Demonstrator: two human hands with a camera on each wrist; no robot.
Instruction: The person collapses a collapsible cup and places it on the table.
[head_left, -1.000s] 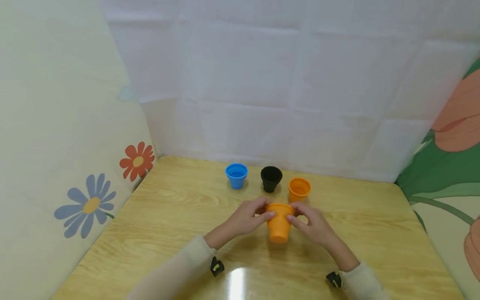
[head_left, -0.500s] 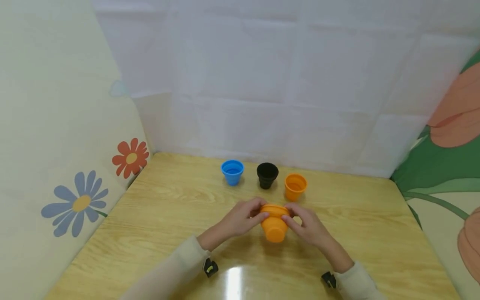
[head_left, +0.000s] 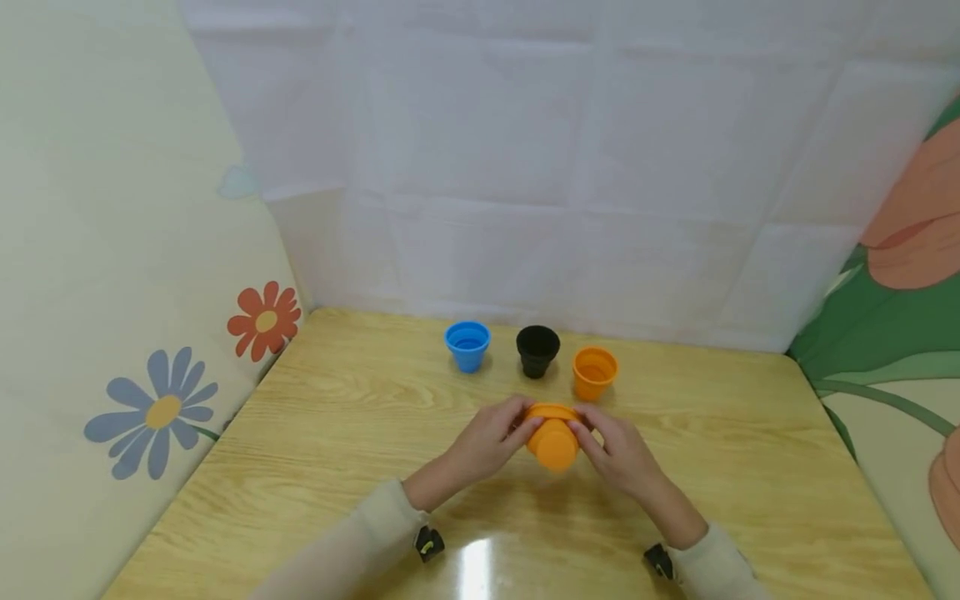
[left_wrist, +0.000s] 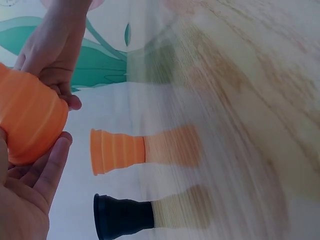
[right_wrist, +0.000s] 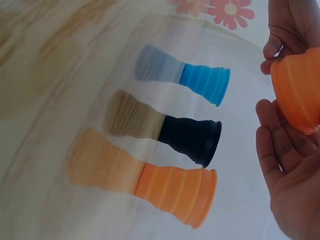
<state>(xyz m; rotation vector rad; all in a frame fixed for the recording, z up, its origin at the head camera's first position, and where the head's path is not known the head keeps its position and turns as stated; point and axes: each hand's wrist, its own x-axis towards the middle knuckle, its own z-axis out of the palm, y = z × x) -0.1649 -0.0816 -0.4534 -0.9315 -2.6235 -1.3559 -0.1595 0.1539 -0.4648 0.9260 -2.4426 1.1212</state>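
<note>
Head view, and the action is just below the centre of the frame: an orange cup (head_left: 556, 450) is pinched near its rim by both hands, the left hand (head_left: 486, 437) at its left side, the right hand (head_left: 626, 454) at its right, thumbs in front, base tipped toward the viewer. Farther up the frame stand a blue cup (head_left: 468, 348), a black cup (head_left: 537, 353) and a second orange cup (head_left: 595, 375), all apart from the fingers. Those stepped walls suggest soft silicone: probably light, squashy, hardly fragile, a little grippy, with the thicker rim the surest hold.

Over to the left wrist: the held cup fills the left edge, touching both hands, one above, one below.

Right wrist now: it sits at the right edge, the right hand beneath, its thumb's hold hard to tell here.
</note>
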